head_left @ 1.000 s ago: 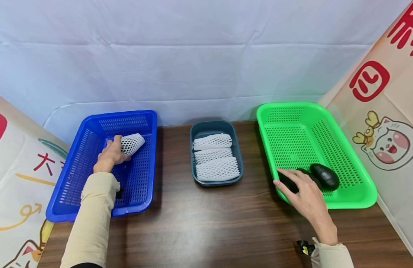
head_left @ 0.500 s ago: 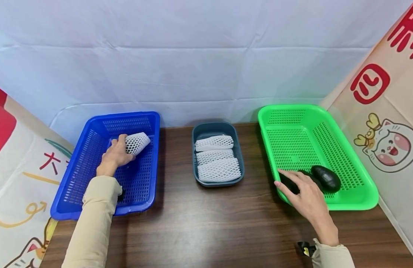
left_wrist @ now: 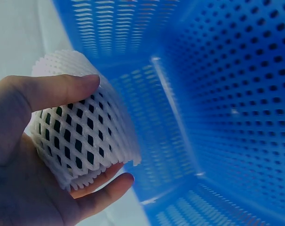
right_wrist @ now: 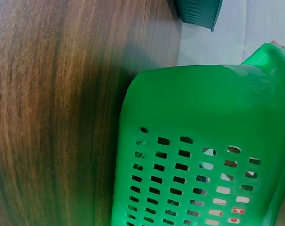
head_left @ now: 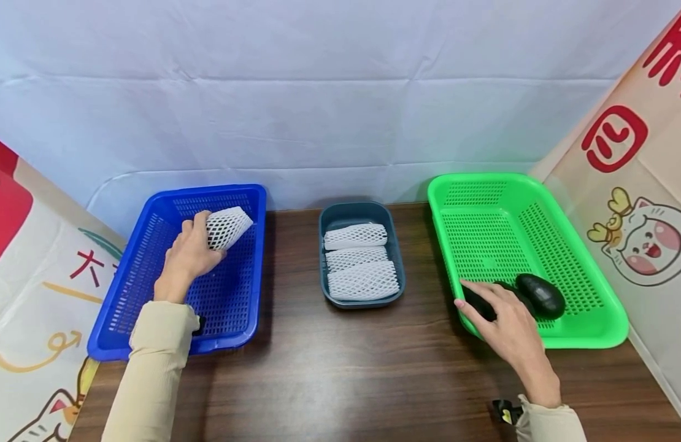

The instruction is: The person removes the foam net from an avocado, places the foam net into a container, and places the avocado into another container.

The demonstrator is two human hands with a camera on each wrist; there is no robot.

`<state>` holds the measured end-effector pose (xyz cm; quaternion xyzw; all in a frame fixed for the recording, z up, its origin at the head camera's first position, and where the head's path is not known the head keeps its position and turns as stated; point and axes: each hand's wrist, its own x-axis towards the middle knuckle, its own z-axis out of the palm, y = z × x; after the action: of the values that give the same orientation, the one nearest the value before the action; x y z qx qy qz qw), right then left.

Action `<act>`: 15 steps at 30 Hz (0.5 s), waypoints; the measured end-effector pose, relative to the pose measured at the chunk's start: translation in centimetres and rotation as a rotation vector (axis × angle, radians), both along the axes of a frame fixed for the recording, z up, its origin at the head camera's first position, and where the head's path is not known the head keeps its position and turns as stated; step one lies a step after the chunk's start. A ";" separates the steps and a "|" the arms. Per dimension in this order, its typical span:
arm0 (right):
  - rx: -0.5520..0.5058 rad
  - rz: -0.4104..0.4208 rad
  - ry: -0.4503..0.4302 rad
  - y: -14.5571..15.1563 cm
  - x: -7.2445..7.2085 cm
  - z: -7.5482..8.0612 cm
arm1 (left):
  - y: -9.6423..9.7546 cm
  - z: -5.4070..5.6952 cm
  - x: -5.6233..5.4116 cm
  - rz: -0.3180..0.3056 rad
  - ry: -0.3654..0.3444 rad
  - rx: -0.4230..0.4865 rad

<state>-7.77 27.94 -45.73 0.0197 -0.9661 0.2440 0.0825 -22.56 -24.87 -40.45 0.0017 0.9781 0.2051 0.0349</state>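
Observation:
My left hand (head_left: 187, 255) holds a white foam net sleeve (head_left: 229, 227) above the floor of the blue basket (head_left: 246, 319). In the left wrist view the thumb lies across the sleeve (left_wrist: 74, 132), and something dark green to black shows through its mesh. My right hand (head_left: 511, 325) rests at the near left corner of the green basket (head_left: 583, 334), its fingertips right at the rim. Under and beside it lie dark, avocado-like fruits; one shiny black fruit (head_left: 541, 296) shows fully, and another dark fruit (head_left: 478, 305) is partly hidden by the hand.
Between the baskets, a dark teal tray (head_left: 358, 212) holds 3 white net-wrapped pieces (head_left: 362, 281) in a row. All stand on a brown wooden table (head_left: 340, 362). A white cloth (head_left: 340, 123) hangs behind, and printed panels (head_left: 652, 233) flank both sides.
My left hand has lifted the net sleeve a little and tilted it up within the blue basket. The right hand stays in place; the head view has shifted slightly.

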 end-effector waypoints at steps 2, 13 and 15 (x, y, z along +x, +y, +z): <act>0.001 0.000 -0.001 0.0 0.0 0.0 | 0.5 0.6 0.6 -0.006 0.038 0.005; -0.006 -0.003 0.000 0.0 0.0 -0.1 | 3.9 3.5 3.7 -0.073 0.274 0.008; -0.006 -0.003 0.001 0.0 0.0 0.0 | 4.4 4.0 4.1 -0.089 0.299 -0.004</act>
<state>-7.76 27.92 -45.76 0.0181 -0.9653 0.2468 0.0835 -18.48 -20.49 -36.42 0.0757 0.9718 0.1987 -0.1018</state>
